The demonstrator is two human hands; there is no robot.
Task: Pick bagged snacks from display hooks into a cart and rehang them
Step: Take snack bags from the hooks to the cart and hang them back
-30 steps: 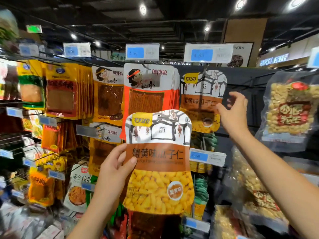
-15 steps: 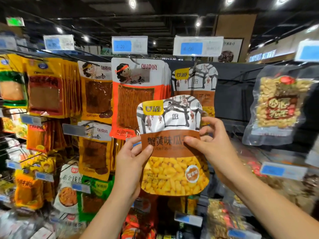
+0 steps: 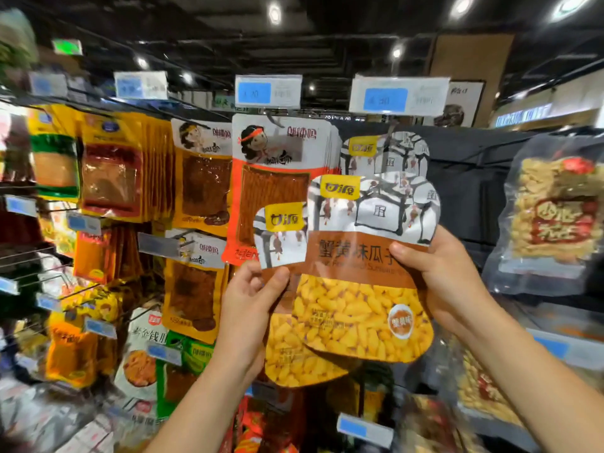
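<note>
Front snack bag — brown band, yellow kernels — is gripped at its right edge by the right hand, raised before the display hooks. Rear snack bag, same print, overlapped by the first, is pinched by the left hand. A third matching bag is hung behind, beneath a price tag.

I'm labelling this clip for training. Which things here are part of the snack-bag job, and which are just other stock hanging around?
In the job:
- front seed bag, held by the right hand
- second seed bag behind it, pinched by the left hand
- same-brand bag on its hook

Just there:
- orange spicy-strip packs
- clear bag of nuts
- blue price tags
</note>
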